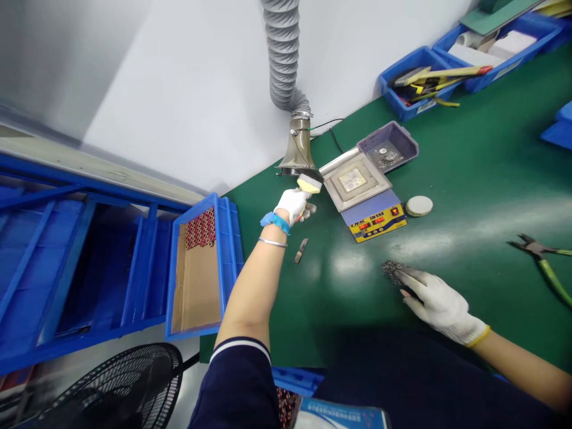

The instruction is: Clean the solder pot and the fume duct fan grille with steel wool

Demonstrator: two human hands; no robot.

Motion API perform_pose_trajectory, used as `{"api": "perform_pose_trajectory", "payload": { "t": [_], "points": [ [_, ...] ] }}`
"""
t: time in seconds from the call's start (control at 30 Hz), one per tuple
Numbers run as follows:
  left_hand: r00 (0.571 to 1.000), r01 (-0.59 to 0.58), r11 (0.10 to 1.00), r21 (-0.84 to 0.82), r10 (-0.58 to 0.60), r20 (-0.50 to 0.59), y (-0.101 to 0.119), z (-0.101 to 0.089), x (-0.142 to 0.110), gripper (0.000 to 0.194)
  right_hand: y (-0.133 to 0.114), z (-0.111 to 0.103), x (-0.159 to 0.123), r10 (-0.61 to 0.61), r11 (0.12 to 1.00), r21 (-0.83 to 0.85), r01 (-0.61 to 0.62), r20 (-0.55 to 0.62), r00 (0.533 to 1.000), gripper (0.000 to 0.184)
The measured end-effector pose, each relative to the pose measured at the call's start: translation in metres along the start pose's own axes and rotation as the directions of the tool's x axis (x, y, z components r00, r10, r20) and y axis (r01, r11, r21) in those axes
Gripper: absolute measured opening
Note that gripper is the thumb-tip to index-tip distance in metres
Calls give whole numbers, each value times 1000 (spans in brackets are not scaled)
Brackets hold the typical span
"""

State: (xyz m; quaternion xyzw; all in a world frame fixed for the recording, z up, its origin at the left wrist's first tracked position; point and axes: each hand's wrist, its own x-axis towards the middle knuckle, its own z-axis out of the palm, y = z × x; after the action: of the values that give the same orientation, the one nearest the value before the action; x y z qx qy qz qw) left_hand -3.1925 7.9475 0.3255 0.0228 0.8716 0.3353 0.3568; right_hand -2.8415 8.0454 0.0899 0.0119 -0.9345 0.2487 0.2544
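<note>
My left hand [294, 205], in a white glove with a blue wrist strap, is stretched out and closed around a yellow block [310, 185] just under the mouth of the fume extractor hood [298, 149]. My right hand [434, 300], also gloved, lies flat on the green mat with its fingers spread. Its fingertips rest on a small dark grey wad of wire mesh [390, 269]. A solder pot with a red display [365, 195] stands between the two hands, farther back.
A small metal strip [301, 250] lies on the green mat [469, 179] near my left wrist. A white round disc [419, 205], a purple tray [388, 146], green-handled pliers [543, 265], blue bins of tools [417, 80] and a blue crate with red-ringed parts [200, 265] surround the work area. A fan [120, 387] stands below.
</note>
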Motion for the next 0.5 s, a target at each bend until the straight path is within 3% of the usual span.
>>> {"api": "perform_pose_trajectory", "payload": {
  "t": [0.13, 0.3, 0.5],
  "points": [
    [998, 15, 995, 103, -22, 60, 0, 5, 5, 20, -1, 0, 1, -3, 1000, 0, 3, -8, 1000, 45],
    [998, -28, 998, 47, 31, -62, 1, 16, 23, 24, -1, -3, 5, 16, 1000, -13, -16, -11, 1000, 44],
    [1000, -8, 1000, 25, 8, 17, -6, 18, 11, 19, -1, -2, 4, 35, 999, 13, -35, 15, 999, 46]
  ]
}}
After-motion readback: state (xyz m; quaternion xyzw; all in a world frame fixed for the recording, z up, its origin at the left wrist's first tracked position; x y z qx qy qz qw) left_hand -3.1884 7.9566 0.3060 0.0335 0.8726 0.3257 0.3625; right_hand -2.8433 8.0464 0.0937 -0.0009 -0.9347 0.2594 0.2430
